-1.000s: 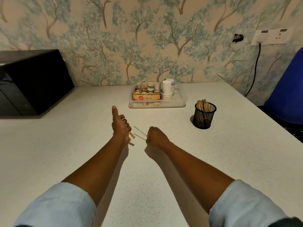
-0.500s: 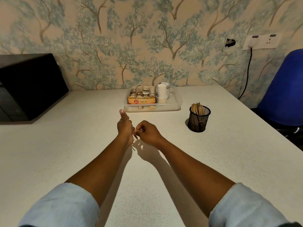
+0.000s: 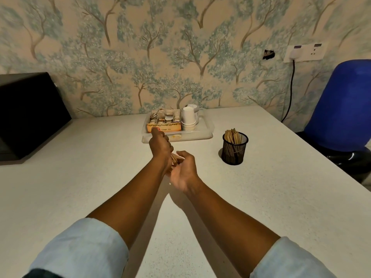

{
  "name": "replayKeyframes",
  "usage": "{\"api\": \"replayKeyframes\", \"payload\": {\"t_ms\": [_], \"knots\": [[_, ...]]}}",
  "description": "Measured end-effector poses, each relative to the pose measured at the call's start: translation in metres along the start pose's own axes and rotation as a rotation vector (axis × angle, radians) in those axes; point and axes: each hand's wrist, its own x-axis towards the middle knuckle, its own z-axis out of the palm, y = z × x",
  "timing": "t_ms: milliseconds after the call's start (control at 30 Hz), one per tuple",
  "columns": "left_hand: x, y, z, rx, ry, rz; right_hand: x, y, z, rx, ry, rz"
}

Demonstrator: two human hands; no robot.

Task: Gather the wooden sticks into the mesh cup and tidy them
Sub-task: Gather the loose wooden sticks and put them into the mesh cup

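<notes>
A black mesh cup [image 3: 234, 149] stands on the white table to the right of my hands, with several wooden sticks [image 3: 231, 136] upright in it. My left hand [image 3: 159, 146] is raised above the table, fingers curled round a few wooden sticks [image 3: 174, 158], thumb pointing away. My right hand [image 3: 183, 170] is pressed against the left one, palm turned up, its fingers curled at the lower ends of those sticks. The hands hide most of the held sticks.
A clear tray [image 3: 208, 133] with a tea box, sachets and stacked paper cups [image 3: 188, 119] sits behind my hands. A black appliance [image 3: 28, 115] occupies the far left. A blue chair [image 3: 341, 109] stands at the right table edge, near a wall socket with a cable.
My right hand lifted sticks off the table and joined my left hand. Both hands rose and moved forward toward the tray; the right hand turned palm up.
</notes>
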Motion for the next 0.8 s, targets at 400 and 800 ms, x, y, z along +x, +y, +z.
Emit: {"api": "replayKeyframes", "payload": {"t_ms": [400, 800], "knots": [[-0.012, -0.015, 0.051, 0.027, -0.172, -0.103, 0.006, -0.046, 0.006, 0.197, 0.242, -0.122], [0.000, -0.021, 0.066, 0.021, -0.333, -0.180, 0.014, -0.062, -0.002, 0.317, 0.244, -0.187]]}}
